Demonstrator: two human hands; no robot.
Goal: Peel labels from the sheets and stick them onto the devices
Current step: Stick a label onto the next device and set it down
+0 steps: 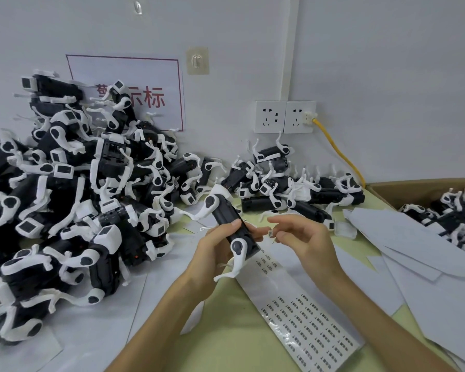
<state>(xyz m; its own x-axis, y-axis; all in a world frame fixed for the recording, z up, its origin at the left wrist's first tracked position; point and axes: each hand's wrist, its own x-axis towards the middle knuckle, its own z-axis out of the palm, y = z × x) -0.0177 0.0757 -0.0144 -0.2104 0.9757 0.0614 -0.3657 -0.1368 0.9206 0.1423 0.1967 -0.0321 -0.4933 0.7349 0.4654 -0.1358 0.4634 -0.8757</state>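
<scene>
Head view: where is the label [270,233] at this moment?

— Off its sheet, pinched between the thumb and forefinger tips of the right hand [304,238]. It sits just beside the device [223,213]; I cannot tell whether it touches it.

— How do you expect it to handle?

— Almost weightless, limp, and tacky on one face, I'd judge. Held by more than an edge it will likely curl or cling to skin. Better to keep the pinch on one corner, set the free edge down first and smooth from there.

— And the device?

— The left hand [212,253] grips it round the middle of the black body, thumb on top, tilted above the bench [226,345]. It looks like light, rigid plastic, smooth enough to slip. The thin white legs at both ends look easy to snag or bend, so the body is the place to hold.

— What lies around them?

— The label sheet [314,326] lies flat on the bench under the right forearm, with rows of printed labels at its near end. A big heap of devices [73,197] fills the left. A smaller cluster [293,191] sits against the wall below the wall sockets [285,116]. More fill a cardboard box [419,187] at the right, with blank backing sheets [414,245] spread in front of it.
</scene>
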